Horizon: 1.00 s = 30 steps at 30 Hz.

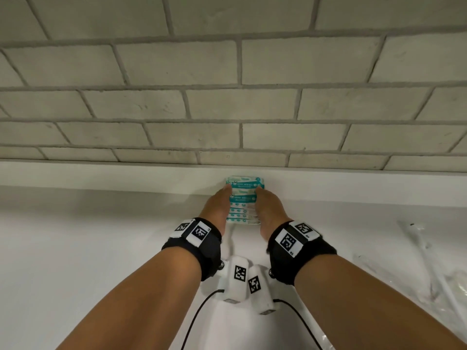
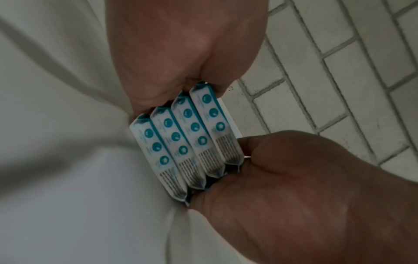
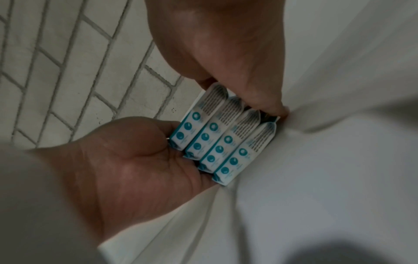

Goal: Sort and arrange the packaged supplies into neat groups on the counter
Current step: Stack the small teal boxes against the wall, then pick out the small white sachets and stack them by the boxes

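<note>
Here, a row of teal-and-white packets (image 1: 243,200) is pressed between the left hand (image 1: 217,207) and the right hand (image 1: 269,207), fingers laid straight along its sides. The row's long axis is aimed at the tiled wall (image 1: 227,97), on the white counter (image 1: 101,236).

White packets (image 1: 243,203), teal dots

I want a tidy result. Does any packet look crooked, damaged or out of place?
Nothing stands out. The four packets stand side by side, ends level, pressed between the left hand and right hand against the backsplash.
</note>
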Each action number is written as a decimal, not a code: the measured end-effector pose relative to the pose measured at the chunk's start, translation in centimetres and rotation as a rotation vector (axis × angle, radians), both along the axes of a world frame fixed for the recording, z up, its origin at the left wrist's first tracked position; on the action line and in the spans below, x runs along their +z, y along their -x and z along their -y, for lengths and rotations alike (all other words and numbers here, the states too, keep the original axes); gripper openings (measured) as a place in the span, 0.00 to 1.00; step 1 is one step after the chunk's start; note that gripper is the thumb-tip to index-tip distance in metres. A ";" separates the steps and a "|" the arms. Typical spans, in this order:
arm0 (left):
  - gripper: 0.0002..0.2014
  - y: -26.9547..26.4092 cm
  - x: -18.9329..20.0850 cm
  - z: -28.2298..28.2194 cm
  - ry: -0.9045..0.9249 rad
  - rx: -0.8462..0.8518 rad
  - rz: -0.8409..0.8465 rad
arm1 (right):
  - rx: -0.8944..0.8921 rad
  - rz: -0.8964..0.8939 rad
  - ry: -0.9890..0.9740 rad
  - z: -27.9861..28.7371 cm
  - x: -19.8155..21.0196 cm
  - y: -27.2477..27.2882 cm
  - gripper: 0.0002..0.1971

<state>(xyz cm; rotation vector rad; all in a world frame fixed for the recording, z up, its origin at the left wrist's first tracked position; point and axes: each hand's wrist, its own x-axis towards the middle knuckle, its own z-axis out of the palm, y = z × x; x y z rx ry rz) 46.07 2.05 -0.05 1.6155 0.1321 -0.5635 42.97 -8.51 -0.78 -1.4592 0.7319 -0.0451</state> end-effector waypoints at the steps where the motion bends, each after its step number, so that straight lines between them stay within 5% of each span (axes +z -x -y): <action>1: 0.20 -0.1 -0.1 0.0 -0.019 -0.007 0.004 | -0.009 -0.006 0.010 0.1 -0.3 -0.2 0.19; 10: 0.17 1.4 1.7 -1.1 0.040 0.023 0.021 | 0.182 0.006 -0.159 2.0 3.8 4.2 0.20; 12: 0.15 2.2 2.3 -2.5 -0.143 0.028 0.087 | 0.356 -0.097 -0.002 4.5 5.5 7.7 0.30; 15: 0.19 6.1 2.5 -3.7 -0.247 -0.024 0.218 | 0.636 -0.170 0.433 9.6 6.9 13.4 0.25; 17: 0.18 10.4 2.8 -3.0 -0.264 -0.201 0.286 | 0.716 -0.279 0.813 13.3 7.1 17.2 0.24; 19: 0.24 14.2 2.8 -1.6 -0.511 -0.576 0.399 | 0.720 -0.480 1.037 16.9 6.3 20.7 0.29; 21: 0.32 17.5 2.1 0.3 -0.759 -0.986 0.514 | 0.774 -0.720 1.119 19.3 5.1 24.2 0.32; 23: 0.34 20.9 1.5 2.7 -0.833 -1.214 0.571 | 0.888 -0.760 1.087 20.3 3.8 27.3 0.36; 27: 0.29 25.7 1.1 5.0 -0.866 -1.346 0.671 | 0.859 -0.461 0.979 19.8 3.9 32.3 0.27; 30: 0.18 27.0 0.9 4.4 -0.797 -1.280 0.662 | 0.770 -0.304 1.031 19.2 4.6 36.1 0.22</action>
